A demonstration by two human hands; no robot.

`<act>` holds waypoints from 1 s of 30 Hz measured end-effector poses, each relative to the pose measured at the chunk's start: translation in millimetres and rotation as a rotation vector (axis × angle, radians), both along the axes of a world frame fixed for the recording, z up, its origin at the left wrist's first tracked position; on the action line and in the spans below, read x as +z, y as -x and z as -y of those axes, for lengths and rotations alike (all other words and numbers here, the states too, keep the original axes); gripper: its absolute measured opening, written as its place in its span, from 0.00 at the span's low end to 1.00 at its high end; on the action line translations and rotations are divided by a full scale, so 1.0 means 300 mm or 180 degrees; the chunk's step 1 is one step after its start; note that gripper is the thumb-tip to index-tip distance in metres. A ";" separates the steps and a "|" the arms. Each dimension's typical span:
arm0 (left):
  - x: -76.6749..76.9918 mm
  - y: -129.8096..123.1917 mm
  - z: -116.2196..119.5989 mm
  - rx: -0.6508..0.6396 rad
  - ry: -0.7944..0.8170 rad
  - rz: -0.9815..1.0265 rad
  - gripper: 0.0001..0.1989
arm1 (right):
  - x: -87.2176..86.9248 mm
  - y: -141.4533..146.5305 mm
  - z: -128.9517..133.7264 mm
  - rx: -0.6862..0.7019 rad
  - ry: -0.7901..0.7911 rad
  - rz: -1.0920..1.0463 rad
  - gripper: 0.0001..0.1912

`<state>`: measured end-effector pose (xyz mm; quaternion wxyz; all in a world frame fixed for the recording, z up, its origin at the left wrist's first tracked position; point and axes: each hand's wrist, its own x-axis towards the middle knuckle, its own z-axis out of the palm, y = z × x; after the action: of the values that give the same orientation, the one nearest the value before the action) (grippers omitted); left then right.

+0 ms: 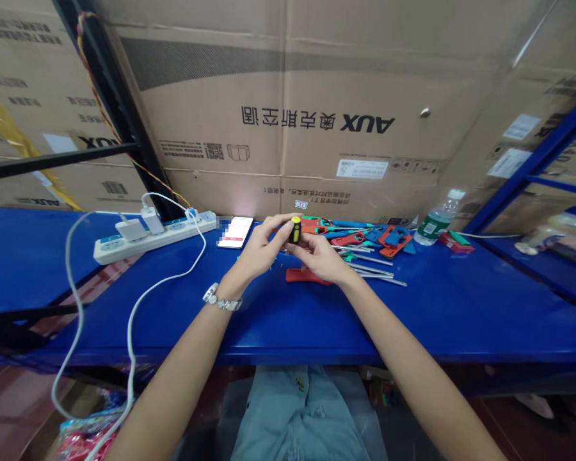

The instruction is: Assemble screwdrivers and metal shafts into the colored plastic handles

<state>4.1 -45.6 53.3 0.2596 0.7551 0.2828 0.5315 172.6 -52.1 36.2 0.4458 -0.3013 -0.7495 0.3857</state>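
Both forearms reach forward and converge; the left hand [260,246] and right hand [322,257] grip a small yellow-and-black object [295,230] between their fingertips.

Through the head view I see both bare forearms reaching up from the lower corners and slanting inward until my left hand [262,248] and my right hand [322,257] nearly meet near the middle, each with its fingers bent in a pinching curl. My left wrist [225,291] wears a silver band, its back turned upward, while my right wrist [348,278] is bare and angled in toward the other. The fingertips bunch so small and close there that I can't fairly say whether the two hands touch.
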 end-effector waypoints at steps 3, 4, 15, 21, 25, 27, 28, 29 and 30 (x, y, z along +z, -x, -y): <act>0.003 0.000 -0.006 0.0039 -0.0023 0.0091 0.11 | 0.003 0.005 0.007 -0.0067 -0.0044 0.0018 0.17; 0.003 -0.003 -0.009 0.0113 -0.0055 0.0164 0.09 | -0.003 0.013 0.007 -0.0244 -0.0127 -0.0010 0.17; -0.007 0.010 -0.013 -0.0062 0.0069 -0.0069 0.15 | 0.010 -0.002 0.008 -0.0184 -0.0136 0.0133 0.18; -0.018 -0.015 -0.018 0.0347 -0.0053 0.0168 0.11 | -0.032 0.036 0.002 -0.0754 -0.0222 -0.0058 0.17; -0.028 -0.014 -0.022 0.0621 -0.0241 0.0090 0.14 | -0.052 0.045 -0.011 -0.0873 -0.0188 -0.0163 0.16; -0.024 -0.005 -0.019 0.0504 -0.0193 0.0096 0.12 | -0.036 0.027 -0.011 -0.0585 -0.0119 -0.0095 0.16; -0.021 0.000 -0.016 0.0405 -0.0148 0.0118 0.12 | -0.025 0.016 -0.010 -0.0419 -0.0059 -0.0055 0.16; -0.017 0.003 -0.013 0.0298 -0.0117 0.0112 0.12 | -0.014 0.006 -0.008 -0.0260 0.0002 -0.0025 0.17; -0.012 0.005 -0.011 0.0214 -0.0109 0.0077 0.13 | -0.005 -0.003 -0.006 -0.0124 0.0052 -0.0008 0.17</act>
<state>2.5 -42.4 49.6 0.2321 0.7430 0.2958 0.5537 173.4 -50.2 34.6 0.4517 -0.3189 -0.7397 0.3835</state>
